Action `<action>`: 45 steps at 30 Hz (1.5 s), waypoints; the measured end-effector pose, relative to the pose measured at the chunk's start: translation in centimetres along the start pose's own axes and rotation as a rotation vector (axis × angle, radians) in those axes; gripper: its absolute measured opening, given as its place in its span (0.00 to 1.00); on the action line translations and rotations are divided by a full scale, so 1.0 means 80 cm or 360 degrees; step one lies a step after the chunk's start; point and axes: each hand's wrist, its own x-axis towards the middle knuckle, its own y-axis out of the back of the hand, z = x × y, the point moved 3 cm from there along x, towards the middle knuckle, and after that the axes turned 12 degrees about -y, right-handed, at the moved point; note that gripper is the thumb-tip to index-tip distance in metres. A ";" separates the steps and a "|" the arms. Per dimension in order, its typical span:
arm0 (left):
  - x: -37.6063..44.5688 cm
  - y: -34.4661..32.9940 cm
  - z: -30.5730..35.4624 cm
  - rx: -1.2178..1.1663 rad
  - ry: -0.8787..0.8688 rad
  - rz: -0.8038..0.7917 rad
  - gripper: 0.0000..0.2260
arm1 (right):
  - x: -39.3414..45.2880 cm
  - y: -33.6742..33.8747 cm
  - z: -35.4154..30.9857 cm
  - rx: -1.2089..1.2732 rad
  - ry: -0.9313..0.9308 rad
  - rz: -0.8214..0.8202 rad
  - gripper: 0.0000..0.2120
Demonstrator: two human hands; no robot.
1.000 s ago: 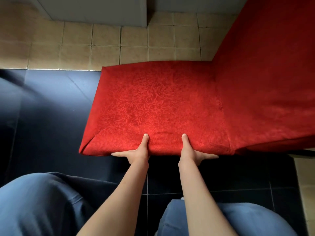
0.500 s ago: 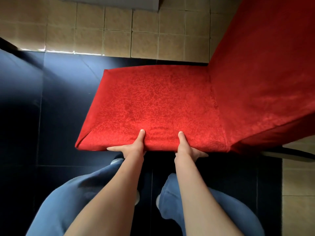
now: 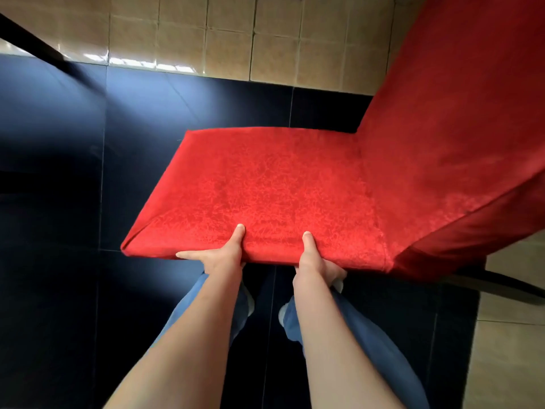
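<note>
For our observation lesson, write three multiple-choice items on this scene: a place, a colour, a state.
1. Where do the left hand and right hand hold? A backrest; B near edge of the seat; C a leg.
2. Seat cover's colour? A blue; B green; C red.
3. How is the seat held? A gripped, thumbs on top; B palms flat on top; C untouched.
Answers: B, both hands sit at the near edge; C, the fabric is red; A, both thumbs lie on the cloth.

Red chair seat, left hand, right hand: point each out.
red chair seat point(image 3: 271, 187), head view, middle of seat top.
left hand point(image 3: 221, 256), head view, back of hand.
right hand point(image 3: 312, 261), head view, back of hand.
</note>
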 end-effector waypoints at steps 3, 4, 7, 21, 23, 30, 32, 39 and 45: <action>-0.009 0.023 0.009 0.0035 0.0051 0.0055 0.67 | -0.023 0.006 0.008 -0.0014 -0.0043 -0.0017 0.59; -0.011 0.029 0.013 0.0046 0.0063 0.0077 0.67 | -0.030 0.009 0.011 -0.0017 -0.0051 -0.0028 0.59; -0.016 0.036 0.028 0.0086 0.0083 0.0110 0.66 | -0.050 0.011 0.007 -0.0060 -0.0058 -0.0023 0.59; -0.031 0.010 0.121 0.0193 0.0174 -0.0186 0.63 | -0.111 -0.010 -0.058 -0.0339 0.0081 -0.0029 0.61; -0.032 0.008 0.136 0.0273 0.0123 -0.0113 0.67 | -0.119 -0.013 -0.067 -0.0349 0.0128 -0.0012 0.61; -0.043 -0.010 0.170 0.0336 0.0044 -0.0138 0.63 | -0.138 -0.036 -0.099 -0.0284 0.0260 -0.0032 0.62; -0.048 -0.018 0.183 0.0325 -0.0019 -0.0098 0.63 | -0.143 -0.045 -0.112 -0.0309 0.0333 -0.0037 0.62; -0.061 -0.051 0.252 0.0374 -0.0065 -0.0091 0.60 | -0.167 -0.080 -0.180 -0.0455 0.0485 -0.0027 0.61; -0.057 -0.071 0.284 0.0422 0.0002 -0.0174 0.53 | -0.183 -0.105 -0.226 -0.0551 0.0481 -0.0020 0.63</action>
